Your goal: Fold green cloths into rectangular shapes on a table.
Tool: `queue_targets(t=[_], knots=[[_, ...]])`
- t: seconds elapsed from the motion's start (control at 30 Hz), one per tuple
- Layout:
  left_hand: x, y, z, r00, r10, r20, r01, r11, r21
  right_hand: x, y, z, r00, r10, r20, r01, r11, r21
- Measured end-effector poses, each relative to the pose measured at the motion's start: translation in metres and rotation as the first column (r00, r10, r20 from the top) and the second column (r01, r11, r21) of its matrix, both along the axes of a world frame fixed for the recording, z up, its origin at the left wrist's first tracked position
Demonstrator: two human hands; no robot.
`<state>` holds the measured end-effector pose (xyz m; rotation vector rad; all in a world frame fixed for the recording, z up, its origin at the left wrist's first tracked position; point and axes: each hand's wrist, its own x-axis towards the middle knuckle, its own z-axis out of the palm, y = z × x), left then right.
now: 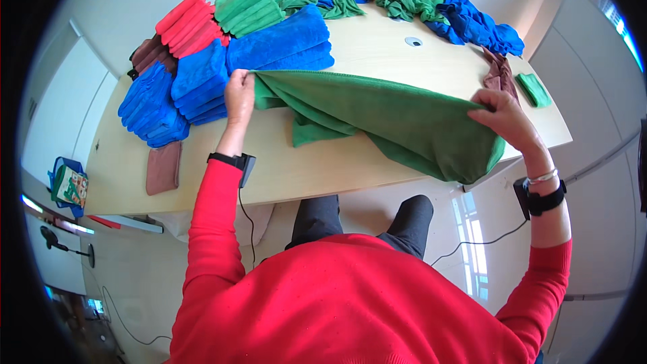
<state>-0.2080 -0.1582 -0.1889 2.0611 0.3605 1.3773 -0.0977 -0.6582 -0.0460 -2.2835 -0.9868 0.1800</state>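
A green towel [377, 111] is stretched between my two hands over the front of the table. My left hand [239, 97] pinches its left corner, close to the blue folded stacks. At the other end my right hand [504, 118] grips the towel's right part, with cloth bunched and hanging below the fingers. The towel's top edge runs nearly straight; its lower part droops in folds toward the table's front edge. Just beyond my right hand lie a crumpled brown towel [499, 73] and a small folded green towel [533, 89].
Folded blue [280, 40], red [192, 23], green [248, 10] and brown towels are stacked at the table's left. Loose blue [475, 23] and green towels heap along the far edge. A folded brown towel [164, 168] lies front left. A blue bag [67, 185] stands beyond the table's left side.
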Motion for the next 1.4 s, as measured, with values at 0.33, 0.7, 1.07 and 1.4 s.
queue_targets(t=[0.33, 0.7, 1.07, 1.4], knots=[[-0.104, -0.006, 0.111, 0.739, 0.056, -0.671, 0.233, 0.913, 0.333, 0.042, -0.056, -0.022, 0.964, -0.165, 0.206, 0.179, 0.982, -0.052], [-0.059, 0.038, 0.120, 0.849, 0.110, -0.517, 0.153, 0.886, 0.439, 0.117, -0.048, -0.023, 0.588, -0.364, 0.722, 0.571, 0.819, -0.053], [-0.121, 0.023, 0.100, 0.971, -0.165, -0.171, 0.157, 0.986, -0.060, 0.095, -0.085, -0.009, 0.865, -0.502, 0.004, 0.411, 0.713, 0.568], [-0.197, -0.024, -0.049, 0.840, -0.541, 0.041, 0.367, 0.511, -0.777, 0.017, -0.111, -0.167, 0.703, -0.211, -0.679, 0.644, 0.595, 0.482]])
